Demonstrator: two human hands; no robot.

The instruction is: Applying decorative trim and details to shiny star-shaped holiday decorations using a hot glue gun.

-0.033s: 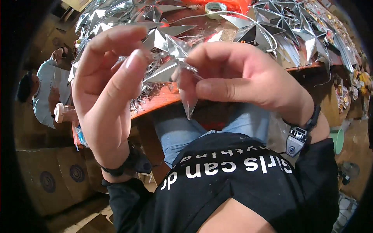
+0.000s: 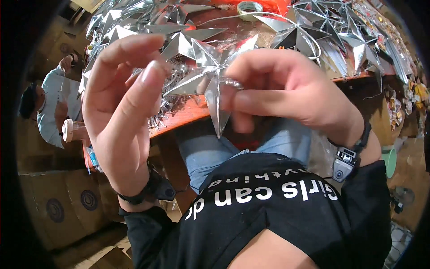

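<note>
A shiny silver five-pointed star (image 2: 218, 112) is held up in front of me above the table's near edge, one point hanging down. Thin silver beaded trim (image 2: 233, 83) runs along its ridges and out from its centre. My left hand (image 2: 121, 98) is curled at the star's left point, its grip partly hidden behind the thumb. At the star's right side, my right hand (image 2: 286, 89) pinches the trim between thumb and fingers; those fingertips are smeared by motion and cover the right point.
More silver stars (image 2: 295, 33) are heaped on the orange-red table (image 2: 192, 112), along with a tape roll (image 2: 249, 10) and a white cord. A person (image 2: 53, 107) sits at the far left near a lidded cup (image 2: 71, 130). Cardboard boxes (image 2: 67, 206) stand at lower left.
My right hand has shifted slightly right with the trim, uncovering the star's centre and upper right point. My left hand has barely moved.
</note>
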